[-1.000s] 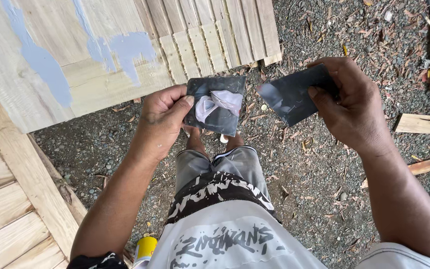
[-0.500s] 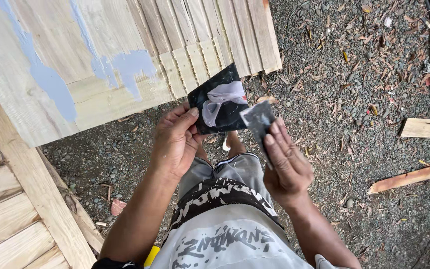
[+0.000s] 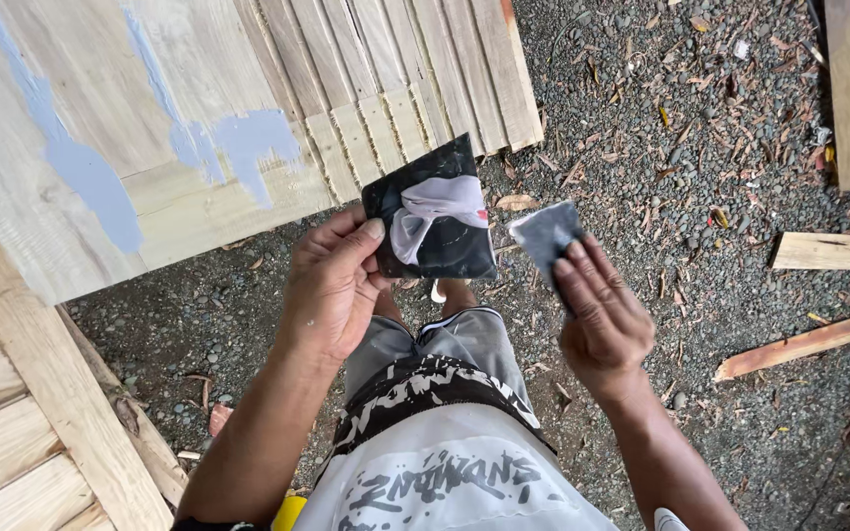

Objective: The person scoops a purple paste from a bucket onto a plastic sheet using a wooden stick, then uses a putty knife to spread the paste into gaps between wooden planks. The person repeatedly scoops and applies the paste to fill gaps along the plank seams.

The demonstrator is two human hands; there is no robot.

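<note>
My left hand grips a black square board by its left edge, thumb on top. A smear of pale grey putty lies across the board's face. My right hand holds a small dark flat scraper piece under its fingers, just right of the board and slightly apart from it. Both are held above my legs over gravel ground.
A slatted pale wooden panel with blue-grey filler patches lies ahead on the left. More wooden framing is at the lower left. Loose wood offcuts and a strip lie on the gravel to the right.
My right hand brought the dark piece from far right in to the board, touched it near the putty, then drew back slightly right. The left hand lifted the board a little.
</note>
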